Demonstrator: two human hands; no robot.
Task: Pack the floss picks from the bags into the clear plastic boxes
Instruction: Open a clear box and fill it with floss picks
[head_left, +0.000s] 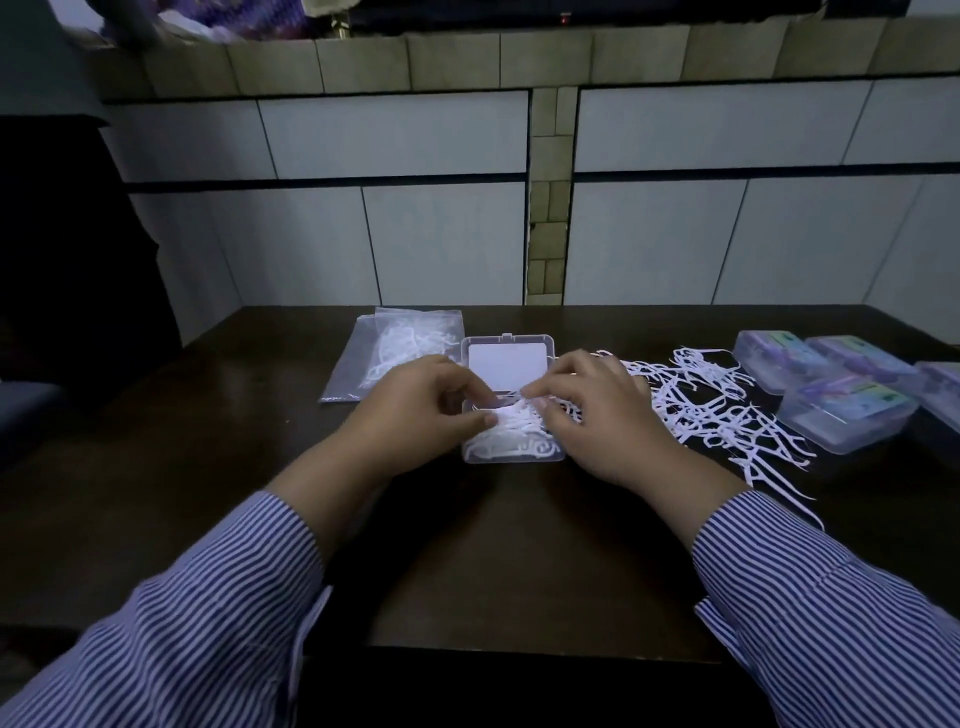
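From the head view, the left hand (415, 410) and right hand (597, 410) pinch floss picks (511, 434) into the open box (511, 457) mid-tabletop. Packed this loosely, they might tangle and jam the lid (506, 364).

Open box (511, 451) mid-table: bag (395, 349) close left, loose picks (727, 410) spread right, closed boxes (841, 395) beyond them.
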